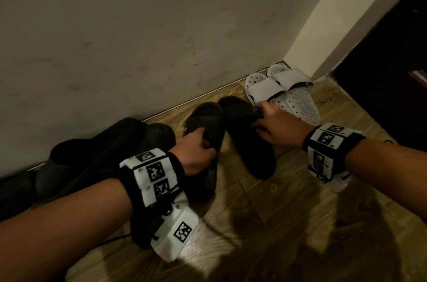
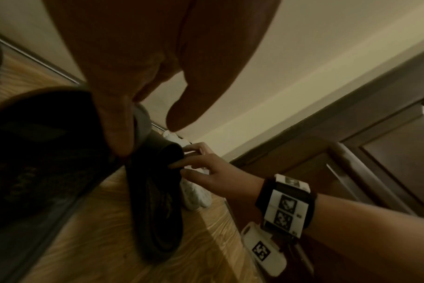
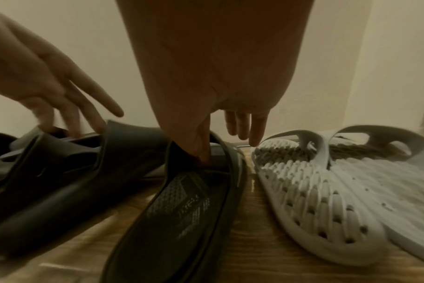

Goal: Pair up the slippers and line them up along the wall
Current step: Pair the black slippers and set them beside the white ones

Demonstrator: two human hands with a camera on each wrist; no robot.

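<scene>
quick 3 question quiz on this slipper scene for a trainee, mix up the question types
1. True or false: the white slippers lie by the corner, to the right of the two black slippers being handled.
2. Multiple choice: the left hand grips A) a white slipper B) the left black slipper C) the door frame.
3. Fill in: the right hand has its thumb tucked under the strap of the ____ black slipper.

Key: 1 true; 2 B; 3 right.
</scene>
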